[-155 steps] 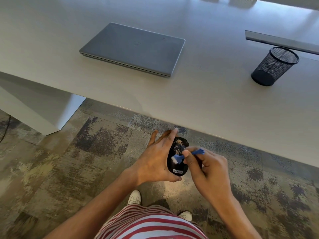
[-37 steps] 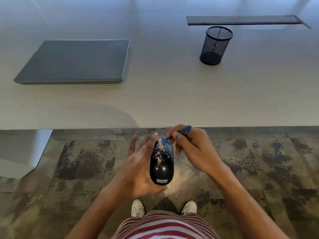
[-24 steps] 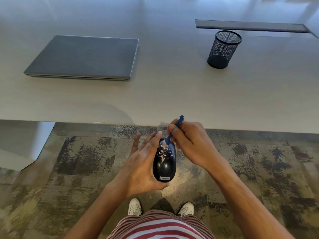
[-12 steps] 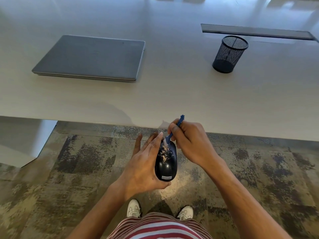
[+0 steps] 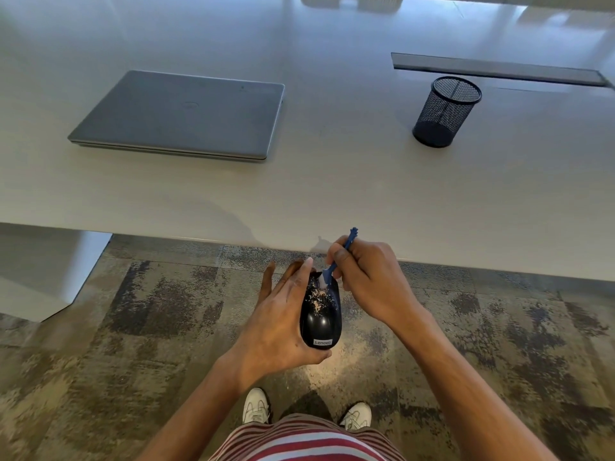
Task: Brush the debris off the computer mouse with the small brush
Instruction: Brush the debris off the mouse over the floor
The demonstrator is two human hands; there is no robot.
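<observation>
I saw the computer mouse (image 5: 320,316) held in the air over the carpet (image 5: 159,314), just near of the table (image 5: 332,181) edge, its label end toward me. My left hand (image 5: 278,322) was wrapped around its left side, thumb under the near end, fingers stretched along the far part. My right hand (image 5: 367,277) was pinched on the small brush (image 5: 336,261), blue handle tilted up and away over the table edge, pale bristles touching the far end of the mouse. Compared with half a second before, the grasp and brush angle looked the same; the whole scene only sat slightly lower and more to the right in the view.

Open carpet lay on all sides below the hands, with my shoes (image 5: 256,405) directly beneath. The table edge ran just beyond the brush tip.

The mouse was glossy black, with pale debris (image 5: 317,299) scattered over its middle and far half; the near half looked clean. Farther off, a closed laptop (image 5: 179,116) lay far left and a mesh pen cup (image 5: 444,113) stood far right.
</observation>
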